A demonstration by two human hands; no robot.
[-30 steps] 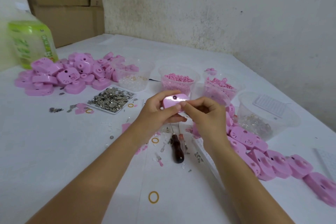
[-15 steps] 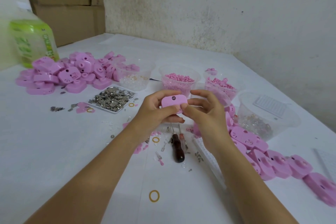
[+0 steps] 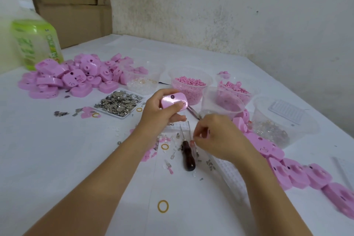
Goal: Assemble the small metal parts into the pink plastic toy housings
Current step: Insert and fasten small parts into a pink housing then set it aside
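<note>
- One yellow rubber band (image 3: 163,206) lies nearest me on the white table (image 3: 57,159), loose and clear of the work.
- Beyond it the dark-handled awl (image 3: 188,161) lies with its point away from me, just beside the right hand (image 3: 218,137) — parked within reach, I judge.
- That hand is down at the table, fingers curled and tips pinched together by the awl's shaft. Whether they have a small part between them, I cannot tell.
- Higher up, the left hand (image 3: 160,115) has fingers and thumb wrapped round one pink housing (image 3: 173,101), its holed face tilted toward me — held ready, I'd say, for the next piece.
- Farther left sits the tray of metal parts (image 3: 119,102), with the tub of pink bits (image 3: 189,86) behind the housing.
- Farthest, a heap of housings (image 3: 76,76) waits by the green bottle (image 3: 36,44).
</note>
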